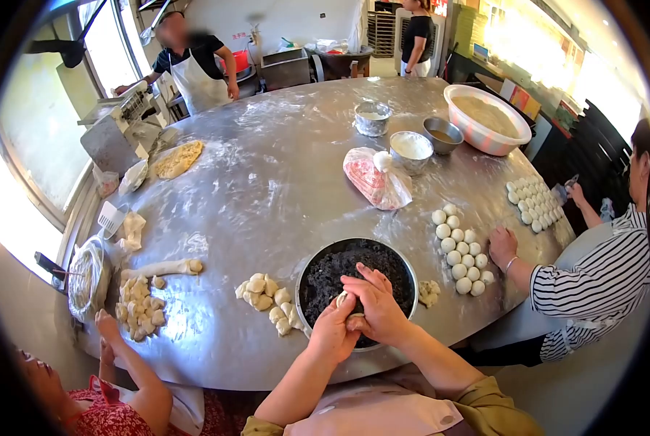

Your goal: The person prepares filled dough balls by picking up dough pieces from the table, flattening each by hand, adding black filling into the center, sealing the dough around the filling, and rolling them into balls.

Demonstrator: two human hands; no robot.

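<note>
Both my hands meet above a round metal bowl (415, 280) of dark, crumbly filling (354, 261). My left hand (330, 330) is closed around a small piece of pale dough (341, 299), which shows only in part between the fingers. My right hand (378, 309) cups the same piece from the other side, its fingers lying over the top. Whether filling is inside the dough is hidden. Left of the bowl lies a group of flattened dough pieces (258, 291). A smaller cluster of dough bits (429, 293) sits close to the bowl's right side.
Rows of round white dough balls (458, 247) lie to the right, by a person in stripes (586, 276). At left, another person (132, 385) works near cut dough (139, 309) and a dough roll (163, 269). Metal bowls (411, 147) and a large basin (514, 149) stand farther back.
</note>
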